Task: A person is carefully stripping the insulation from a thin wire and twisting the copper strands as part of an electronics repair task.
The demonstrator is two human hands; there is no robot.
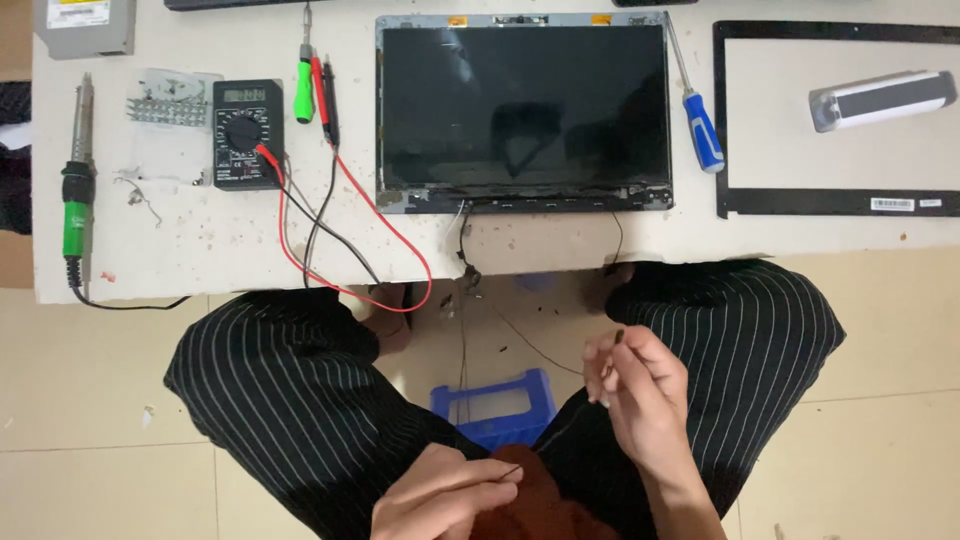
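A bare laptop screen panel (524,105) lies flat on the white table (200,250), with thin dark cables (465,250) hanging off its lower edge over the table's front. Below the table, over my striped trousers, my right hand (640,395) pinches the end of a thin dark wire (540,352) between its fingertips. My left hand (440,495) sits lower, near my lap, fingers closed on the other part of that thin wire.
A black multimeter (246,133) with red and black leads, a green-handled soldering iron (78,200), a green screwdriver (305,85) and a blue-handled screwdriver (700,125) lie on the table. A black screen bezel (735,205) is at right. A blue stool (497,405) stands between my knees.
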